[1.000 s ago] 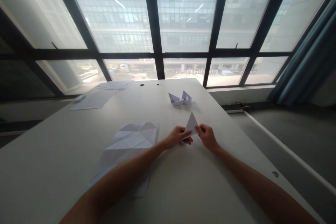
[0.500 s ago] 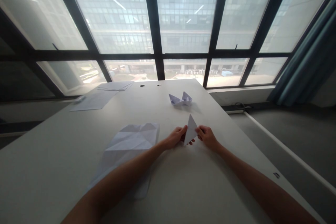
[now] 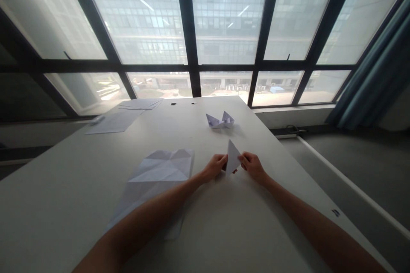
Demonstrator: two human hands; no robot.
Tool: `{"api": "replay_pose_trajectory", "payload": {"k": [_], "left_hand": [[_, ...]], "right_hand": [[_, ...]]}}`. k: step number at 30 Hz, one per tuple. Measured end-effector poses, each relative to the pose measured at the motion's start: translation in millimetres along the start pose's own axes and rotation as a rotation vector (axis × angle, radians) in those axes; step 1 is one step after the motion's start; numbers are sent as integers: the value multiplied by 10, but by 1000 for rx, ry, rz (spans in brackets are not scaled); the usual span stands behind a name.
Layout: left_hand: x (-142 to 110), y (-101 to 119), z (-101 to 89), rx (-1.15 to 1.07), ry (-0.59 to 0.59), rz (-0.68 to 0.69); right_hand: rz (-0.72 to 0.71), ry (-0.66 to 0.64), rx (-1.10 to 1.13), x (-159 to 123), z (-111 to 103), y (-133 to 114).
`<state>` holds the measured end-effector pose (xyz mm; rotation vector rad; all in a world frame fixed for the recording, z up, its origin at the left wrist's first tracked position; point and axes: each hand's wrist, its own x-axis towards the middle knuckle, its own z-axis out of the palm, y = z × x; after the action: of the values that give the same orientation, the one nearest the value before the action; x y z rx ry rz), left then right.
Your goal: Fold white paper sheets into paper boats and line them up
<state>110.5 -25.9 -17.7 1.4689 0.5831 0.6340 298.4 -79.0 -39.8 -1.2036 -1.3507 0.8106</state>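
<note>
Between my two hands, just above the white table (image 3: 205, 222), a small piece of folded white paper (image 3: 232, 160) stands tilted with a pointed top. My left hand (image 3: 216, 167) grips its left edge, the fingers partly hidden behind the paper. On the right edge, my right hand (image 3: 252, 165) pinches it between thumb and fingers. Beyond the hands sits a finished-looking folded paper boat (image 3: 220, 121) with two raised points. A creased sheet of white paper (image 3: 160, 172) lies left of my hands, partly covered by my left forearm.
More white sheets (image 3: 112, 121) lie at the table's far left, with others (image 3: 141, 103) behind them. A small dark mark (image 3: 335, 213) shows near the right edge. Tall framed windows stand past the far edge, and a blue curtain (image 3: 368, 72) hangs at the right.
The folded paper has turned slightly in my hands, its tip shifting a little left. Fewer of my left fingers show beneath it. The boat and sheets stay in place.
</note>
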Motion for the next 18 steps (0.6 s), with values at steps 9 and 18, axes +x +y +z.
{"api": "replay_pose_trajectory", "payload": {"k": [9,18], "left_hand": [[-52,89,84,64,23,26],[-18,-62,59,309,96,180]], "right_hand": [[-146,186,-210,-13,30,-50],[-217,60,-489,-186,145,-275]]}}
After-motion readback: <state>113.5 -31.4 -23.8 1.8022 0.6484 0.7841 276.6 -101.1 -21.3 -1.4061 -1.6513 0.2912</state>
